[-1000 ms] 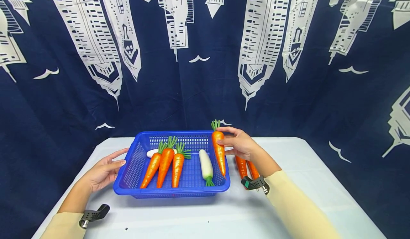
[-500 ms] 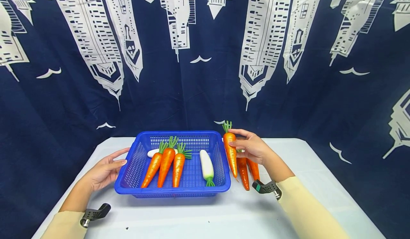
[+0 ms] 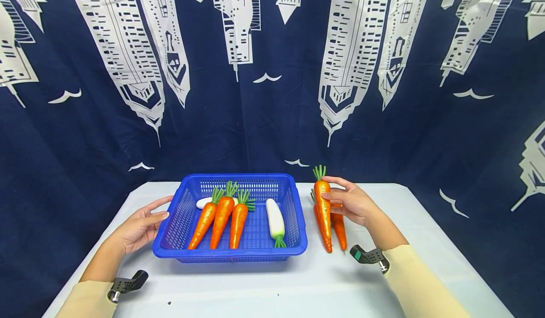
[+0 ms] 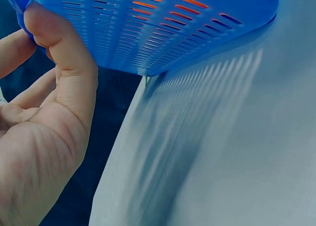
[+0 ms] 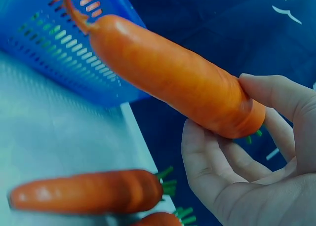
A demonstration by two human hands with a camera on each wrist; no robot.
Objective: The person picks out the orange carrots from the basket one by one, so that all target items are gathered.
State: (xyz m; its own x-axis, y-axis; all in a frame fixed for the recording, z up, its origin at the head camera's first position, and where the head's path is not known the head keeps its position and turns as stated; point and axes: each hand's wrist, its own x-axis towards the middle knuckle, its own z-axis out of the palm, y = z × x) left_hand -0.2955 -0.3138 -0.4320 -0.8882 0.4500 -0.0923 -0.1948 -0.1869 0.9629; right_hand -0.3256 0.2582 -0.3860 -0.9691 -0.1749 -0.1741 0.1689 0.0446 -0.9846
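In the head view my left hand (image 3: 140, 228) is at the left rim of the blue plastic basket (image 3: 230, 252), its thumb and forefinger touching the rim with the fingers loosely bent. My right hand (image 3: 351, 202) pinches a carrot (image 3: 322, 204) with green stalks near its top, holding it leaf end up. Two more carrots, one partly hidden by the held one, lie on the table below it; the right wrist view shows the nearer carrot (image 5: 89, 191) beneath. Inside the basket are three carrots (image 3: 222, 218) and a white radish (image 3: 275, 218); another white piece (image 3: 203, 203) is mostly hidden behind the carrots.
The white table (image 3: 238, 294) runs under everything, with its far edge against a dark blue printed curtain (image 3: 264, 119). Small dark specks (image 3: 169, 303) lie near the front of the table. A black strap with a camera mount (image 3: 127, 284) sits on each wrist.
My right hand has carried the carrot from over the basket's right side out to the right, above the carrots on the table. My left hand stays at the rim.
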